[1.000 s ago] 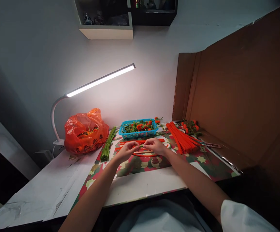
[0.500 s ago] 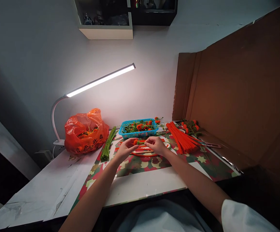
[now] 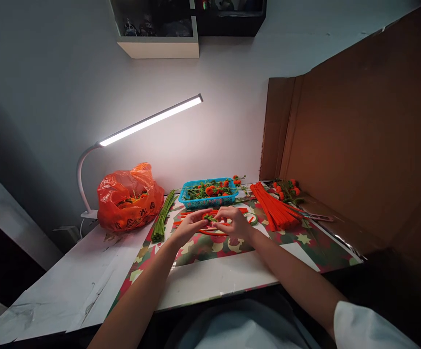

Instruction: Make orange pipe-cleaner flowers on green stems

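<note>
the left hand (image 3: 191, 224) and the right hand (image 3: 234, 222) are positioned close together at the lower centre of the frame. a small flower (image 3: 209, 218), green with a little red, is located between their fingertips. the right hand is clamped on the flower with thumb and fingers. the left hand is curved, with its thumb and forefinger on either side of the flower; whether they press on it cannot be told at this size. red strips (image 3: 193, 213) lie beneath and behind the hands, on the patterned cover (image 3: 304, 240). a green ring (image 3: 251, 219) lies just beside the right hand.

the blue basket (image 3: 207, 202) stands behind the hands, at the centre of the frame, and contains red flowers and green stems. a bundle of green stems (image 3: 163, 218) lies to the left of the basket; a bundle of red sticks (image 3: 274, 209) lies to the right, fanned toward the viewer. further red flowers (image 3: 286, 189) lie behind the red sticks, and a pink-handled tool (image 3: 319, 217) lies at their right. the orange bag (image 3: 130, 206) rests at centre left, below the lit lamp (image 3: 152, 121). the cardboard (image 3: 359, 121) stands along the right side of the frame
</note>
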A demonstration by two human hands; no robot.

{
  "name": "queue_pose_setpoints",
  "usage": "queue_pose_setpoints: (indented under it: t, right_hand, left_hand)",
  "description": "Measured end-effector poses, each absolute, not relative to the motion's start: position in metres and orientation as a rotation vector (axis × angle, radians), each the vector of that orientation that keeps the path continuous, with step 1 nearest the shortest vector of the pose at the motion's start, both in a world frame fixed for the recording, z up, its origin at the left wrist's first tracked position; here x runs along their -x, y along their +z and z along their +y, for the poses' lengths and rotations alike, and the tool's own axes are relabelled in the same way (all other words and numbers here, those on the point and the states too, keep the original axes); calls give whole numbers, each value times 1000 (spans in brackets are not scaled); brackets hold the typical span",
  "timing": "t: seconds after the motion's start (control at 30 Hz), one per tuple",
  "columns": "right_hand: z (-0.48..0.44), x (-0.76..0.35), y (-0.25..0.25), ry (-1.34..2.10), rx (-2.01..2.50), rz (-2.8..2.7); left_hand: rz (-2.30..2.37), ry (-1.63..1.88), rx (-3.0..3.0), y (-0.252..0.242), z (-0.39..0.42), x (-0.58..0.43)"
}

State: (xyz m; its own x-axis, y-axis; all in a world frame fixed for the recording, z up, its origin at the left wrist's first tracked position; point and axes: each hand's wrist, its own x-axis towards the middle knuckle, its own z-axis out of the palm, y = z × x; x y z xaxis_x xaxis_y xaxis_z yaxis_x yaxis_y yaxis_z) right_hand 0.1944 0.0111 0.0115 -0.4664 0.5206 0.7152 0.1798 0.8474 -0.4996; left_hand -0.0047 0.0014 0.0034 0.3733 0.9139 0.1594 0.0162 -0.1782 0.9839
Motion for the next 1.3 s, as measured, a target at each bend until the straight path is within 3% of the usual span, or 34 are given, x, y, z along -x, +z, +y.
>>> queue_pose_setpoints:
  t: [0.2, 0.5, 0.9, 1.3]
  right_hand:
    - [16, -195, 9, 630, 608, -1971]
    - [14, -189, 2, 272, 831, -2207]
    - [10, -182, -3, 338, 901, -2087]
    - [9, -182, -4, 291, 849, -2070]
  left_hand:
    - [835, 1053, -1488, -3, 3, 6]
    - [893, 1129, -1624, 1, 0, 1]
    - [1017, 1353, -1961, -6, -3, -6]
    - [1029, 1290, -1567, -4, 2, -8]
